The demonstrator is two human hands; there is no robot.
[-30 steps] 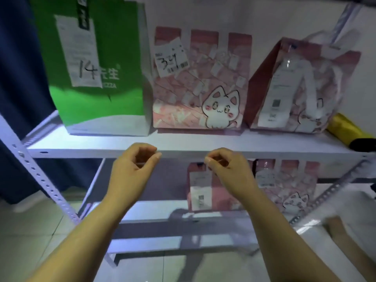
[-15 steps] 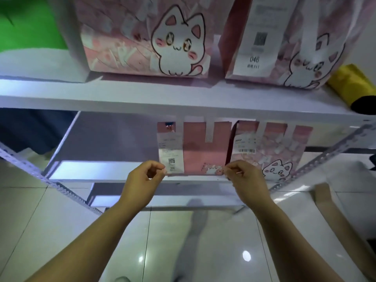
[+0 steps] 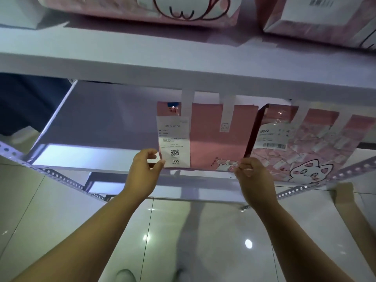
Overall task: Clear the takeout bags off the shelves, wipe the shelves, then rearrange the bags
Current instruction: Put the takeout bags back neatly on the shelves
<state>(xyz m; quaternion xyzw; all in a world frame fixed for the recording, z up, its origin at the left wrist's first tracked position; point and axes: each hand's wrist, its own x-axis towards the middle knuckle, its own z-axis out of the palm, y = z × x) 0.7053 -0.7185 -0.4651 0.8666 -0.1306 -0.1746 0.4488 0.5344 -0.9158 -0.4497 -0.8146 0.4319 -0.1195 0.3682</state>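
A plain pink takeout bag (image 3: pixel 215 139) with a white receipt (image 3: pixel 174 141) stands on the lower shelf (image 3: pixel 91 153). At the bag's lower left corner, my left hand (image 3: pixel 145 169) pinches the edge just beside the receipt. My right hand (image 3: pixel 251 176) is curled round the lower right corner, which its fingers hide. Touching this bag on the right stands a pink cat-print bag (image 3: pixel 305 151). On the upper shelf (image 3: pixel 142 64), two more pink bags (image 3: pixel 142 9) (image 3: pixel 317 17) are cut off by the frame's top edge.
Perforated metal uprights (image 3: pixel 61 178) slant down at both front corners of the rack. The lower shelf's left half is bare. A brown object (image 3: pixel 343 198) leans by the right upright. Glossy floor tiles (image 3: pixel 61 231) lie below, and a shoe tip (image 3: pixel 126 275) shows at the bottom edge.
My view dropped from the upper shelf to the lower one. Both hands, curled and holding nothing before, came down and forward onto the plain pink bag's lower corners.
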